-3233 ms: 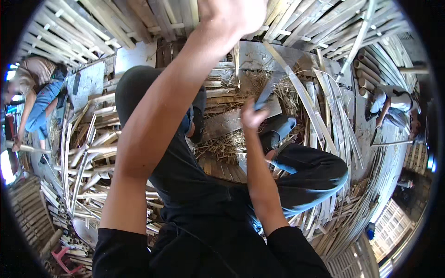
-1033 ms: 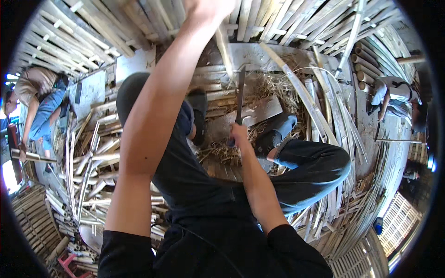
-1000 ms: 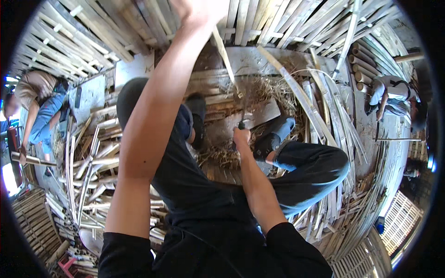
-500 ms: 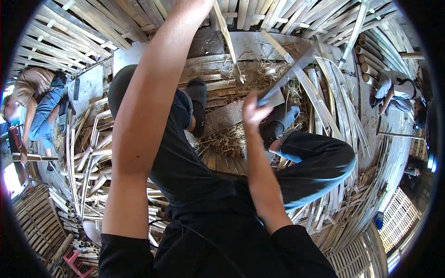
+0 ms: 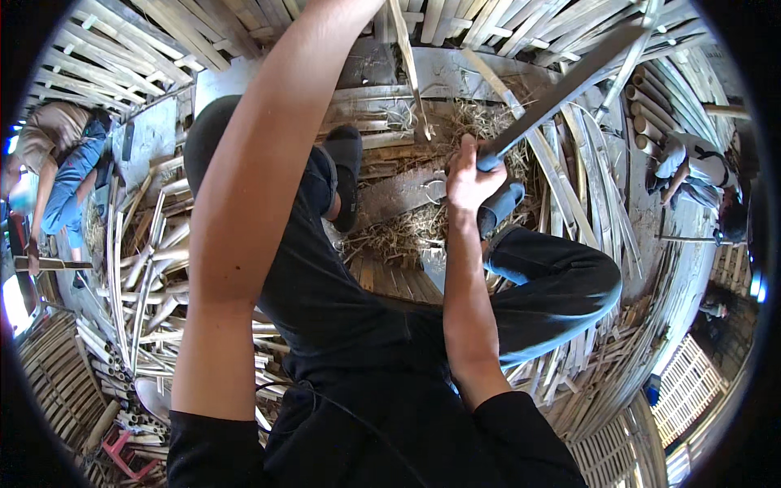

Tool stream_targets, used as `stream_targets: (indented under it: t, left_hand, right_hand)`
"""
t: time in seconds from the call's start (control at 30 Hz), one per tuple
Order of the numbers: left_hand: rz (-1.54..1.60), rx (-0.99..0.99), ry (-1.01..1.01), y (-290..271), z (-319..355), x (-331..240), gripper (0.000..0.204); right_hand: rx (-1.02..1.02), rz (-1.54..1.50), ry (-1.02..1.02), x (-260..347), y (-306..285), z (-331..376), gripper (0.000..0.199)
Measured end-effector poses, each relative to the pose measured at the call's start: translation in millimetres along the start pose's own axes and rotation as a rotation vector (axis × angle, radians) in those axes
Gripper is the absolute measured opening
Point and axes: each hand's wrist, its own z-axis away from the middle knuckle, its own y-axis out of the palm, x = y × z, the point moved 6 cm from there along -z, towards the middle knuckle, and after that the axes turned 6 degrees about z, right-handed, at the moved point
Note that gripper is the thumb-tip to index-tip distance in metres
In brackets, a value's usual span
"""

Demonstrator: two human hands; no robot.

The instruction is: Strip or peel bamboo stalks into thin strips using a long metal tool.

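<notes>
My right hand [image 5: 473, 180], in front of my seat between the knees, is wrapped round the handle of a machete. The machete's long dark blade [image 5: 561, 96] slants up and away to the right. My left arm reaches far forward across the left side, and its hand is cut off by the upper edge, so what it holds does not show. Near that wrist a split bamboo strip [image 5: 407, 61] comes down from the upper edge, its frayed end above the shavings. A flat wooden board [image 5: 394, 198] lies between my feet.
Bamboo shavings [image 5: 480, 118] litter the ground ahead. Split bamboo lengths [image 5: 561, 179] lie at the right, more cut pieces [image 5: 154, 276] at the left. A slatted bamboo wall [image 5: 521, 28] stands in front. One person [image 5: 61, 163] works at far left, another [image 5: 691, 167] at far right.
The machete has swung, its blade now raised higher and farther right. My right hand has moved slightly right. The bamboo strip has shifted a little to the right; my left arm stays nearly in place.
</notes>
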Motion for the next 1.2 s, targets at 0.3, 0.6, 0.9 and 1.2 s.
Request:
stream_targets:
  t: [0.3, 0.6, 0.9, 1.2]
  left_hand:
    - [-0.054, 0.017, -0.188, 12, 9, 16, 0.028]
    - [0.074, -0.026, 0.034, 11, -8, 22, 0.028]
    - [0.217, -0.009, -0.038, 16, 3, 13, 0.027]
    - [-0.04, -0.009, -0.185, 0, -2, 10, 0.03]
  right_hand:
    - [0.17, 0.988, 0.741, -196, -96, 98, 0.026]
    - [0.109, 0.131, 0.134, -13, 2, 12, 0.028]
    - [0.318, 1.073, 0.678, -185, -97, 74, 0.033]
    - [0.178, 0.427, 0.32, -40, -16, 36, 0.02]
